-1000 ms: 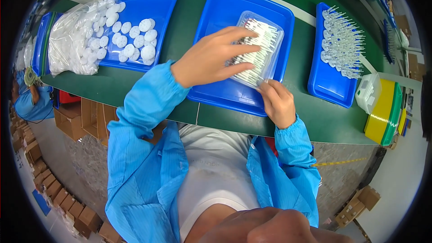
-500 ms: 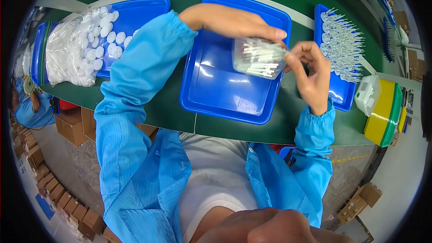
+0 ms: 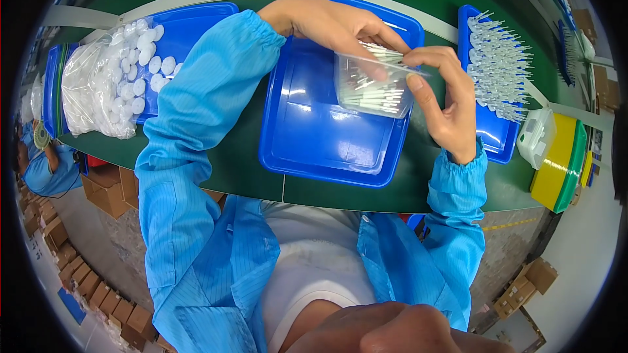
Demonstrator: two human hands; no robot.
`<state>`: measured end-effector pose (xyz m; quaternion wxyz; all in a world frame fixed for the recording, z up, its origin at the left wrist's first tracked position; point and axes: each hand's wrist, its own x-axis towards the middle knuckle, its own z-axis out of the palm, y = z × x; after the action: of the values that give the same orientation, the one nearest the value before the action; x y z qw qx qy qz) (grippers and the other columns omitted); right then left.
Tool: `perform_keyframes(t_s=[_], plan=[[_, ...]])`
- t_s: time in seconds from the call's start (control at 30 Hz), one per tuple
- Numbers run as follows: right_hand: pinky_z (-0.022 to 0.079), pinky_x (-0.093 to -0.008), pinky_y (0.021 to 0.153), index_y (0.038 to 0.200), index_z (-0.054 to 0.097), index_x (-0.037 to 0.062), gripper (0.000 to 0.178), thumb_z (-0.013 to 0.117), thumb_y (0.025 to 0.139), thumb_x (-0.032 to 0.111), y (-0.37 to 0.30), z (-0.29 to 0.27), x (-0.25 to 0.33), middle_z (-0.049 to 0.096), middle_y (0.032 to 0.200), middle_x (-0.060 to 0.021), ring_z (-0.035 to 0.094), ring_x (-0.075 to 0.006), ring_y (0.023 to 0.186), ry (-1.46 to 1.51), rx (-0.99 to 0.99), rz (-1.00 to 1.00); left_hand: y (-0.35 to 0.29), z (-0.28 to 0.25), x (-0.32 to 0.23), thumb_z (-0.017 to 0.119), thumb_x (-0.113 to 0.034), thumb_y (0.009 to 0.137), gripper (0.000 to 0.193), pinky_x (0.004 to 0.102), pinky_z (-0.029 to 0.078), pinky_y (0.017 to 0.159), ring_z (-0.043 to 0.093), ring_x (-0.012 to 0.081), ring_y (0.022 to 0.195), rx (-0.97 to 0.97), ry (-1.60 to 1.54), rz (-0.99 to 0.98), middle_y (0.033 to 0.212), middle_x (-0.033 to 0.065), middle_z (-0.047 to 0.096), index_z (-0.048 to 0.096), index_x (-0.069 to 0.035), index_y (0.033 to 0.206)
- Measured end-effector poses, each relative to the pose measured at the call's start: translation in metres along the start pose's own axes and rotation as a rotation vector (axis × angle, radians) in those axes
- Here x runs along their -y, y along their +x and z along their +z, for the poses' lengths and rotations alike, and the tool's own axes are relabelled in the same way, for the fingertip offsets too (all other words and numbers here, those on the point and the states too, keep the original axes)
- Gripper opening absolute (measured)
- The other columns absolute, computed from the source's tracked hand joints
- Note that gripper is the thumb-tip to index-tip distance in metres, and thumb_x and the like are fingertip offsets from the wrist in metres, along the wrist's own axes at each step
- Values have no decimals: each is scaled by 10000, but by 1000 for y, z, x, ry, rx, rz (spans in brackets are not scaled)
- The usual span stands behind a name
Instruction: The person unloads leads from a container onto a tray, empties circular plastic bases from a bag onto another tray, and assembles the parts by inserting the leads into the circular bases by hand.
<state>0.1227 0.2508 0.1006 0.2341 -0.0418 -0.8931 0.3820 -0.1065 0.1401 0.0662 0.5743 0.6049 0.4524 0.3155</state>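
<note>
My right hand (image 3: 448, 101) pinches the rim of a clear plastic box (image 3: 347, 88) between thumb and fingers. The box is tilted over the right part of a blue tray (image 3: 307, 137). Inside it lie many thin white sticks (image 3: 373, 99). My left hand (image 3: 333, 26) reaches in from above; its thumb shows through the clear wall. Between that thumb and the curled fingers is a bunch of the white sticks, partly hidden by the hand.
To the left, a plastic bag (image 3: 91, 95) and loose white discs (image 3: 156, 64) lie on another blue tray. A blue tray on the right (image 3: 495, 146) bears rows of clear pieces with upright sticks (image 3: 494, 68). Beside it are a white container (image 3: 535, 136) and a yellow-green box (image 3: 556, 163).
My left hand has moved from above the box down into it, its fingers now among the sticks. The right hand has shifted its hold on the rim, and the box is tipped differently.
</note>
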Motion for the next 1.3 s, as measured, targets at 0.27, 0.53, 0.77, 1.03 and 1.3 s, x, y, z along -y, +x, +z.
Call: perform_keyframes(t_s=[0.27,0.53,0.77,1.03,1.3], plan=[[427,-406,944,848,716,13,103,745,862,111,-6,-3,-3,724,1015,-92,620,-294,996,80,152,-8,2,0,0,753,-235,910,675,368,550,1021,656,301,1213,50,26,-9,1397,193,614,503,-53,1511],[416,-437,965,777,728,20,117,756,844,112,-7,-4,2,742,922,-79,617,-284,958,124,256,-8,1,-2,9,803,-214,857,766,382,515,1057,614,280,1251,121,87,28,1426,173,592,473,-26,1522],[396,-448,987,854,784,14,149,766,823,159,-9,-5,-1,758,863,-77,635,-267,974,141,289,-29,16,-12,34,716,-86,873,689,421,443,1141,534,322,1368,75,93,50,1509,171,532,493,-79,1525],[366,-424,920,870,792,31,158,776,804,174,-6,-8,-3,765,880,-48,594,-252,918,139,319,-6,2,-10,11,811,-195,835,315,523,338,1187,401,372,1452,-32,383,240,1448,126,557,754,-113,1133],[363,-418,915,875,791,33,154,763,825,175,-7,-7,-4,763,876,-52,593,-251,921,131,301,-20,-2,-3,2,826,-208,793,146,522,326,1170,413,375,1416,-1,480,231,1359,118,594,759,-78,797]])
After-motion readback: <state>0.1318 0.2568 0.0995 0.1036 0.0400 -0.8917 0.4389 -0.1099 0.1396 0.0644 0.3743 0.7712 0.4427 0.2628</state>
